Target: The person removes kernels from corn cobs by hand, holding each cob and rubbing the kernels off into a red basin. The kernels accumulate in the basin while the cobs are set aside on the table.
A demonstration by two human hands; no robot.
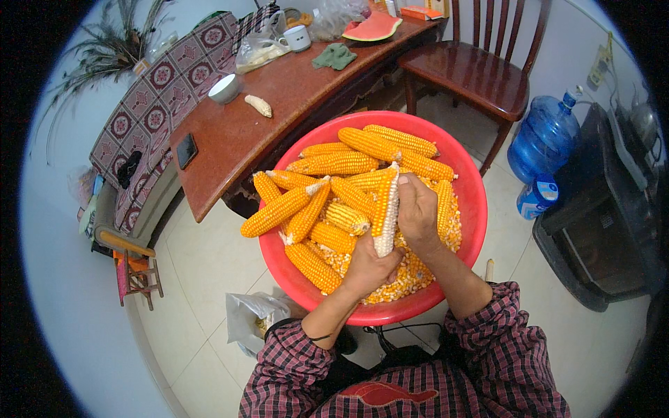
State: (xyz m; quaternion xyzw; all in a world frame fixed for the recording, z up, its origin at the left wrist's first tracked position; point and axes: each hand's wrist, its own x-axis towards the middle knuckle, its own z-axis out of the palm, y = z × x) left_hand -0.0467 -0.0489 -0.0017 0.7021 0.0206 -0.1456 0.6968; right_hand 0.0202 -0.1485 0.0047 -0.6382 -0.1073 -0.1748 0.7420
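Note:
A partly shelled corn cob (385, 214) stands tilted over a red plastic basin (473, 230); its left side still bears yellow kernels and its right side is bare and whitish. My left hand (368, 266) is closed around the cob's lower end. Against the cob's upper right side, my right hand (419, 211) presses with thumb and curled fingers. Whole yellow ears of corn (332, 163) are heaped in the back and left of the basin, one ear (277, 213) jutting over the left rim. Loose kernels (397, 287) cover the basin's front and right part.
A wooden table (292, 83) behind the basin bears a bare cob (258, 105), a white bowl (224, 89), a phone (186, 151) and watermelon (372, 27). A plastic bag (251, 318) stands at the lower left. To the right are a chair (470, 78) and a blue water jug (543, 136).

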